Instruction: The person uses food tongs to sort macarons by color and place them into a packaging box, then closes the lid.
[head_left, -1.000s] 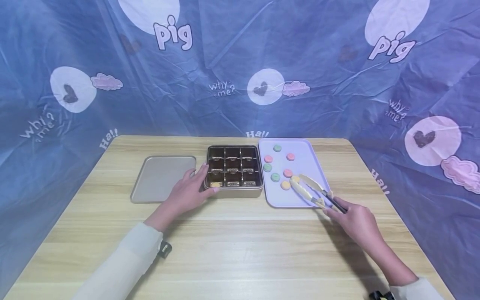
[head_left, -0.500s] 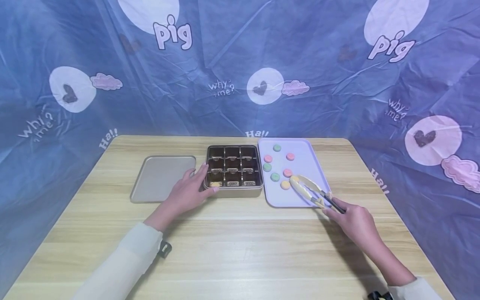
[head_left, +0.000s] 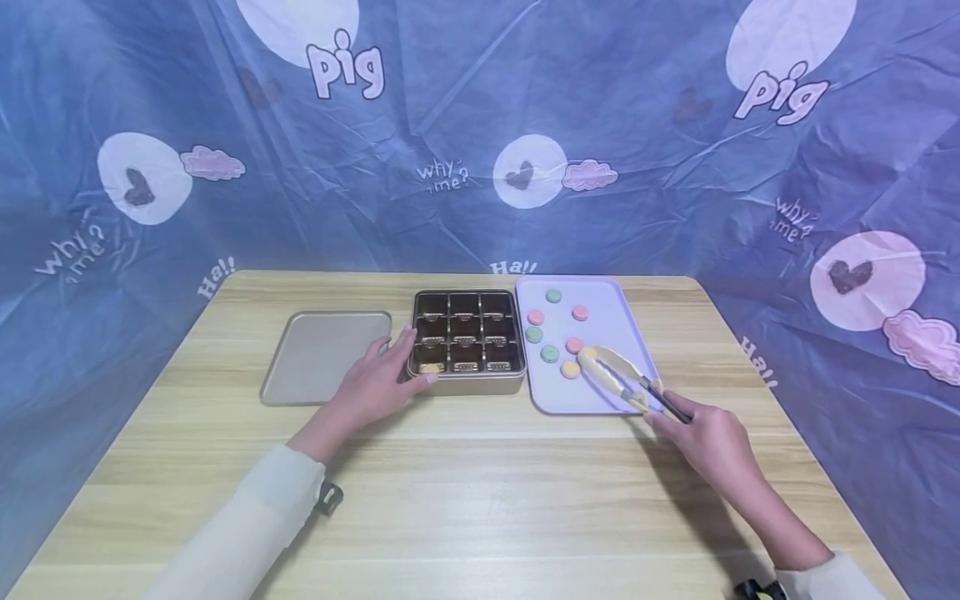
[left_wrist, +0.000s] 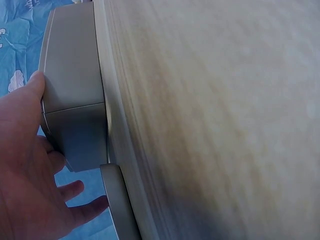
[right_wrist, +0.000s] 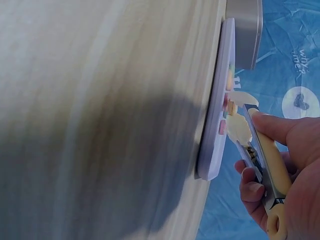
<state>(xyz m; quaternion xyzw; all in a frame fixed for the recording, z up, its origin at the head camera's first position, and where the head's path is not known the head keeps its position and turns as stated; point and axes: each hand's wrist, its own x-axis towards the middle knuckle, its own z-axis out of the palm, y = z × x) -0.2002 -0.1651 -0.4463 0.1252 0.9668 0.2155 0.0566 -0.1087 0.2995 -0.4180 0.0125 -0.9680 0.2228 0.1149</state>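
Note:
My right hand [head_left: 716, 442] grips cream-tipped tongs [head_left: 626, 368] over the lavender tray [head_left: 555, 402]. The tongs' tips have closed in around a yellow macaron [head_left: 590, 353]; in the right wrist view that macaron [right_wrist: 231, 107] shows between them. Beside it lie another yellow macaron [head_left: 570, 369] and a pink macaron [head_left: 574, 344]. My left hand [head_left: 375, 379] rests on the near left corner of a brown divided box [head_left: 468, 385], thumb at the front rim and fingers along the left side. A yellow piece [head_left: 431, 368] sits in the box's near left compartment.
Left of the box lies a flat tan lid [head_left: 322, 358], partly behind my left hand. Green macarons [head_left: 550, 354] and more pink macarons [head_left: 580, 312] are spread over the tray. A blue printed cloth [head_left: 480, 100] hangs behind the wooden table [head_left: 450, 500].
The tongs' arms have drawn closer together around the yellow macaron. My left hand and the box have stayed in place.

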